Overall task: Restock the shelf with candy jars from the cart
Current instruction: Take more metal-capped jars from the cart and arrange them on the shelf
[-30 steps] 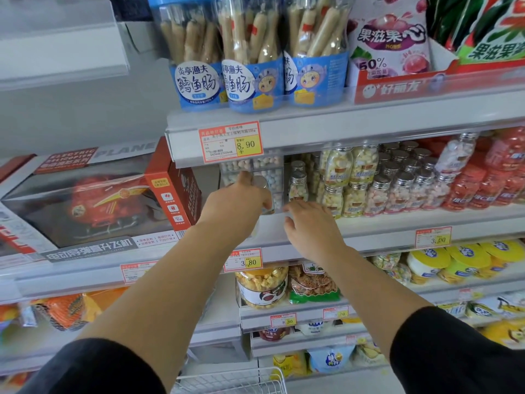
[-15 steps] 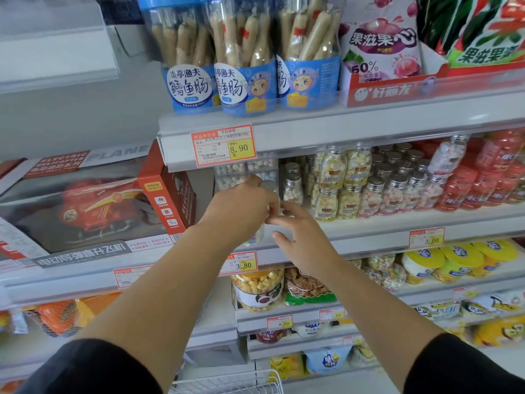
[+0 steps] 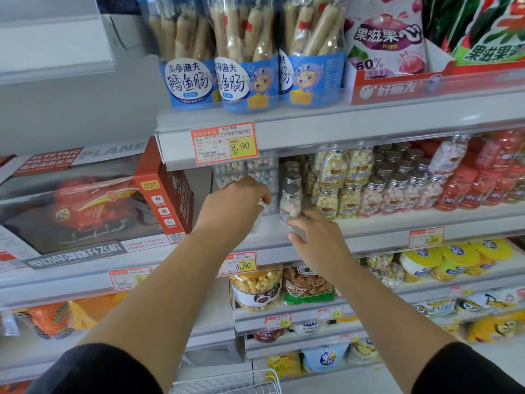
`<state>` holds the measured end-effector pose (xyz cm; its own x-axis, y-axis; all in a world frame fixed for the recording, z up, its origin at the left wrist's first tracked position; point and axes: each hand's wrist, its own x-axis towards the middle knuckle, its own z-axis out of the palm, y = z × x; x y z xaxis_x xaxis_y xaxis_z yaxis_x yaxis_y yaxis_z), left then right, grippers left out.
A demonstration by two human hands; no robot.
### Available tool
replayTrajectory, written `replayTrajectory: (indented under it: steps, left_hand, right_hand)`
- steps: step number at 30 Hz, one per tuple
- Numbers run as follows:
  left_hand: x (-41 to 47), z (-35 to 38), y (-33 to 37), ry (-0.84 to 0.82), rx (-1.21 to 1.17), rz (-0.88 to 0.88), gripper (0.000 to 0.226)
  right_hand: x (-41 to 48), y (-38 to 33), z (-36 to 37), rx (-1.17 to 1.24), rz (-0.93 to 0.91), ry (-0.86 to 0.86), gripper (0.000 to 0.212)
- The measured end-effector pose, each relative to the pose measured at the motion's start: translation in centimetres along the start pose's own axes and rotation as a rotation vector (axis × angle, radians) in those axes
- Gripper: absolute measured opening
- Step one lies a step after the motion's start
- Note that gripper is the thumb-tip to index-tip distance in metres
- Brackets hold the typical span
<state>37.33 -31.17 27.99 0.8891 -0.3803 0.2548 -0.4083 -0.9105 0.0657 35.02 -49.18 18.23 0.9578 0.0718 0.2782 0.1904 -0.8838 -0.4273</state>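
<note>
Right hand (image 3: 318,240) unclenched, straight fingertips (image 3: 294,222) touching base of candy jar (image 3: 290,204), upright near shelf (image 3: 369,230) front edge, bare ledge alongside. Left hand (image 3: 235,206) curled, hold unclear. Cart (image 3: 244,382) below.

My left hand (image 3: 233,207) hides whatever its curled fingers hold. The white wire cart (image 3: 227,384) is cut off by the bottom edge; I see only its rim.

The white shelf (image 3: 383,227) carries rows of silver-capped candy jars (image 3: 395,191) beside clear boxes (image 3: 261,177).
</note>
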Motion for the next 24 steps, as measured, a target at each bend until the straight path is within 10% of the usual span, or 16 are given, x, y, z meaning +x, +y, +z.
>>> replayTrajectory:
  steps: [6,13,24]
  left_hand:
    - [-0.4,1.6,-0.4,-0.051,-0.165,-0.060,0.026]
    - [-2.2,2.9,-0.8,0.090,-0.523,-0.217,0.063]
    - [-3.0,3.7,-1.2,0.088,-0.674,-0.359,0.059]
  right_hand:
    - [-1.5,-1.2,-0.5,0.076,0.021,0.255,0.032]
    - [-1.6,-2.3,0.9,-0.022,0.003,0.129,0.043]
    - [-0.2,-1.7,0.3,0.002,0.051,0.050,0.044]
